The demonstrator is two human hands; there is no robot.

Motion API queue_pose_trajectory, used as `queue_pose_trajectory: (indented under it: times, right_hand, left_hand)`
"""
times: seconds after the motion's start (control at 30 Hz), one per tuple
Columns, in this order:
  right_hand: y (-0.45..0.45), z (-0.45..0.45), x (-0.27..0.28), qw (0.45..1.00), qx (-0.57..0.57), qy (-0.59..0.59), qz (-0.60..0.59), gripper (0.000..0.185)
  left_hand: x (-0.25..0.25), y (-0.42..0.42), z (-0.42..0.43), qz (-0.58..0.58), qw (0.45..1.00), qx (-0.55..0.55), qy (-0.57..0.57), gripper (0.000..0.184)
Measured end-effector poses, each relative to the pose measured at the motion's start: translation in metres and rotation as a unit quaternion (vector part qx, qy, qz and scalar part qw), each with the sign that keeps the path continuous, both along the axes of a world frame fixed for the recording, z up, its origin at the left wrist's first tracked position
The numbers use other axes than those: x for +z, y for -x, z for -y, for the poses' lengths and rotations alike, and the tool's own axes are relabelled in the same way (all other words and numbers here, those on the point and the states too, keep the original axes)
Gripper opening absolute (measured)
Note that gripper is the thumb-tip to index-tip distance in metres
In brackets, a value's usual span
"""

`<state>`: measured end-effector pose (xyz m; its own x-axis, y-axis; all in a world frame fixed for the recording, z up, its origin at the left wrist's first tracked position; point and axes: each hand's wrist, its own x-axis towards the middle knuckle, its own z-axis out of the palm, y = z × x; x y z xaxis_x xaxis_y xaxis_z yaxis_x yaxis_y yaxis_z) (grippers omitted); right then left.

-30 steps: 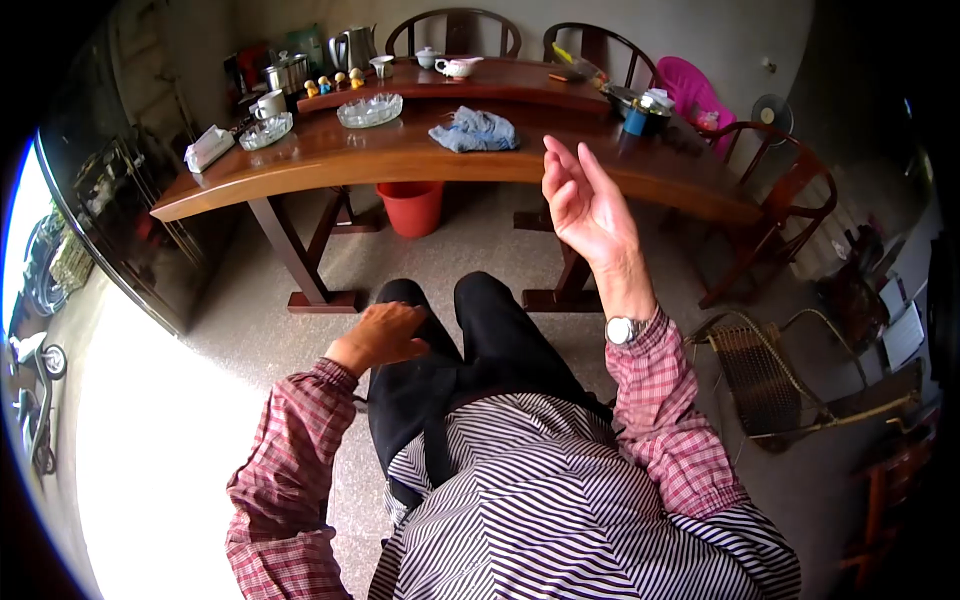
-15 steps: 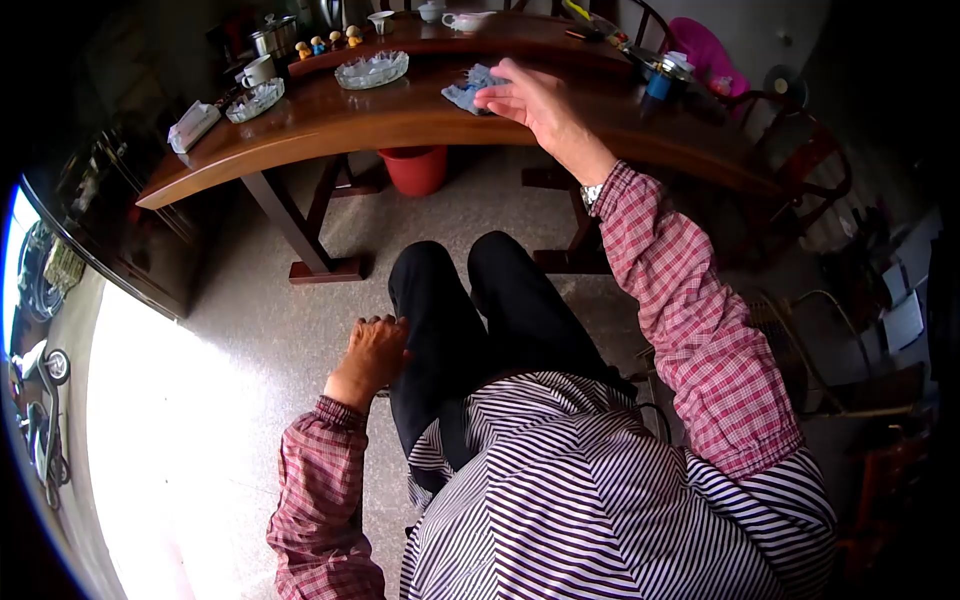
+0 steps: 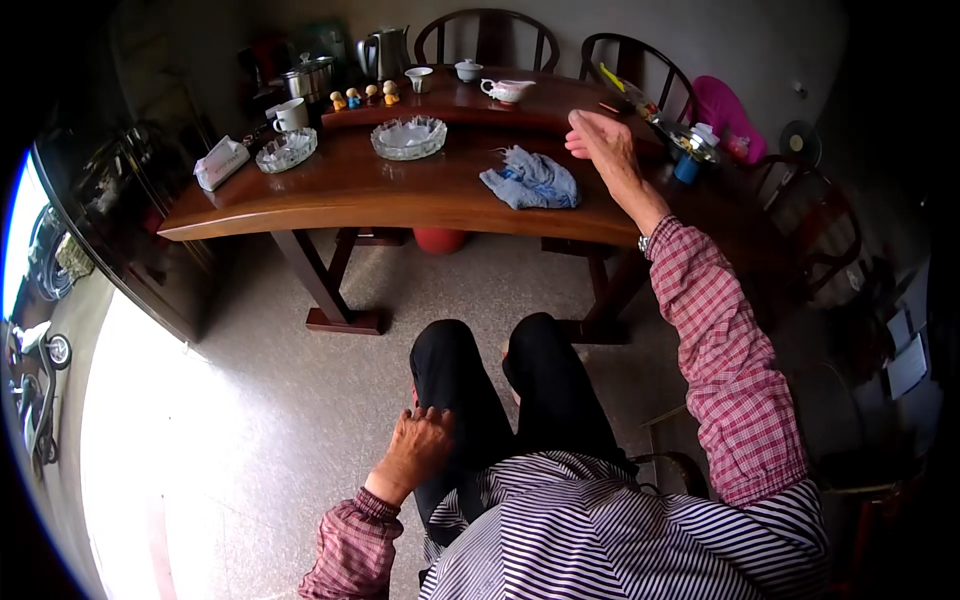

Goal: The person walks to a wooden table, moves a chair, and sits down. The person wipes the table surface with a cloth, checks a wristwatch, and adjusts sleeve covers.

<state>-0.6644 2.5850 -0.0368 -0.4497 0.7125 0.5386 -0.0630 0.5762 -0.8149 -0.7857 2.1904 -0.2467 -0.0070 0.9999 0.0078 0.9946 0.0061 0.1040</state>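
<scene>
My right hand (image 3: 608,155) is raised over the right part of the wooden table (image 3: 400,205), fingers stretched out and nothing in them. Left of it, a crumpled blue-grey cloth (image 3: 532,180) lies near the table's front edge, apart from the hand. My left hand (image 3: 415,447) rests on my left thigh (image 3: 455,400), palm down, its fingers lying on the dark trousers and holding nothing visible.
Two glass ashtrays (image 3: 409,140), a tissue pack (image 3: 221,163) and a white mug (image 3: 291,115) stand on the table's left. Small figurines (image 3: 370,95), a white pitcher (image 3: 510,92) and a kettle (image 3: 383,55) are behind. A red bucket (image 3: 438,240) sits underneath.
My view has tilted up, showing more of the tabletop and chairs. My right hand has moved right, away from the cloth, which now shows whole. My left hand stays on my thigh.
</scene>
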Motion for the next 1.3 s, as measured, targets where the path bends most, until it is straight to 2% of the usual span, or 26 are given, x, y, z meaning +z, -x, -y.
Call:
queue_pose_trajectory:
  times: [0.13, 0.2, 0.3, 0.33, 0.4, 0.5, 0.63, 0.8, 0.87, 0.97, 1.2, 1.3]
  right_hand:
    - [-0.002, -0.020, -0.027, 0.999, -0.028, 0.011, 0.038, 0.054]
    - [-0.002, -0.026, -0.045, 0.981, -0.128, -0.118, 0.088, 0.054]
    - [-0.008, 0.006, -0.036, 0.938, -0.163, -0.156, 0.262, 0.055]
    - [-0.005, 0.015, -0.039, 0.934, -0.160, -0.138, 0.288, 0.055]
    - [-0.003, 0.026, -0.066, 0.916, -0.154, -0.211, 0.305, 0.056]
    - [-0.019, 0.043, -0.086, 0.909, -0.109, -0.241, 0.322, 0.059]
    - [-0.020, 0.060, -0.082, 0.898, -0.067, -0.231, 0.369, 0.064]
    - [-0.023, 0.065, -0.078, 0.886, -0.043, -0.269, 0.376, 0.064]
    - [-0.019, 0.063, -0.073, 0.888, -0.040, -0.268, 0.371, 0.061]
    - [-0.006, 0.047, -0.073, 0.894, -0.056, -0.271, 0.353, 0.053]
    - [0.046, 0.008, -0.076, 0.899, -0.097, -0.298, 0.304, 0.045]
    - [0.059, 0.010, -0.076, 0.904, -0.110, -0.280, 0.304, 0.044]
  left_hand:
    - [-0.014, -0.002, 0.020, 0.021, 1.000, 0.001, 0.006, 0.038]
    - [-0.015, -0.007, 0.030, 0.028, 1.000, 0.008, 0.003, 0.037]
    - [-0.009, -0.004, 0.046, 0.042, 0.999, 0.013, -0.005, 0.036]
    - [-0.004, -0.001, 0.050, 0.045, 0.999, 0.012, 0.001, 0.036]
    - [-0.004, 0.003, 0.059, 0.080, 0.996, 0.006, 0.026, 0.036]
    - [-0.011, 0.000, 0.062, 0.091, 0.995, 0.004, 0.037, 0.035]
    - [-0.002, 0.018, 0.066, 0.103, 0.991, -0.002, 0.088, 0.036]
    - [-0.005, 0.027, 0.072, 0.103, 0.993, -0.016, 0.063, 0.035]
    - [-0.002, 0.025, 0.067, 0.126, 0.986, 0.024, 0.103, 0.042]
    - [-0.005, 0.022, 0.064, 0.110, 0.993, 0.019, 0.047, 0.042]
    - [-0.002, 0.014, 0.060, 0.092, 0.994, 0.016, 0.056, 0.042]
    - [0.000, 0.014, 0.057, 0.083, 0.995, 0.007, 0.054, 0.036]
